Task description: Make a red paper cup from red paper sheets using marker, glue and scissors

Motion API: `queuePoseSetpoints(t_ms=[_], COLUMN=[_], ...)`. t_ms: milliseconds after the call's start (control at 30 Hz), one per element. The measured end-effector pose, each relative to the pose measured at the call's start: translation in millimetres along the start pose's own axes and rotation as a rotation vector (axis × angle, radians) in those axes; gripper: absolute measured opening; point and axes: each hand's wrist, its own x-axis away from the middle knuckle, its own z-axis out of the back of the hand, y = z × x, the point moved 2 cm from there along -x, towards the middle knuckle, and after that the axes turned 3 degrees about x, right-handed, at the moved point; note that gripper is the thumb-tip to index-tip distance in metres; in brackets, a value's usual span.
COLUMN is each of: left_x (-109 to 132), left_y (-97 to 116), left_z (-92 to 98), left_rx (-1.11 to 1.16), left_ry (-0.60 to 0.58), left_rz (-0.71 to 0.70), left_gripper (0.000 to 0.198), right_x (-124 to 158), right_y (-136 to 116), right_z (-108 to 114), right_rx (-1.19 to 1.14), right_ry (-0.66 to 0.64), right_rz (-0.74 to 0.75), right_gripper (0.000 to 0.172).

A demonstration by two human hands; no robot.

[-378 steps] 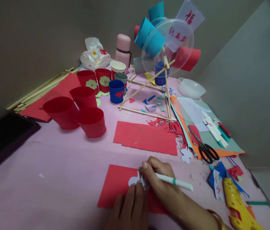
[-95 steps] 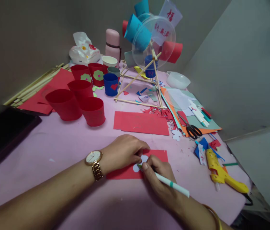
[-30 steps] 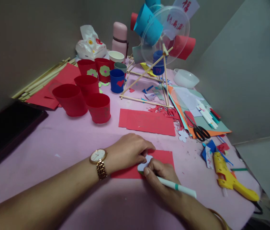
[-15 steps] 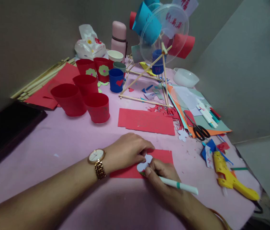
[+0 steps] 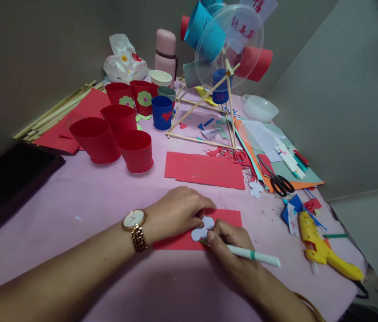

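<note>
Marker pen (image 5: 256, 256) gripped in my right hand (image 5: 229, 236), tip at the white paper flower's (image 5: 202, 230) edge.
Red paper (image 5: 176, 242) bears the flower, just right of my left hand (image 5: 182, 212), thumb and forefinger parted.

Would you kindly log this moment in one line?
left hand: on red paper; right hand: holding marker; white cutout: atop red paper

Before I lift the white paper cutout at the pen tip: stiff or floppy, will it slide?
Probably light and fairly bendy: the cutout looks thin and flat, with rounded lobes. If pushed, it may slip over the red paper, since it lies flat on top, though the left hand at its edge might hold it back.
</note>
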Motion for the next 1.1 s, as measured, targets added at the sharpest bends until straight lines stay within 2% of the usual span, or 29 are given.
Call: queuePoseSetpoints(t_ms=[733,1100], left_x=[1.3,1.7], left_y=[5.8,3.7], left_z=[6.0,4.6], left_rx=[0.002,-0.016], left_ry=[-0.074,-0.058], left_rz=[-0.004,-0.008], left_gripper=[0.039,0.036], right_x=[-2.4,-3.0], right_y=[-0.4,0.6], right_z=[2.4,1.6], right_rx=[-0.048,-0.092], right_ry=[0.017,0.011], right_rz=[0.008,-0.008], right_gripper=[0.024,0.026])
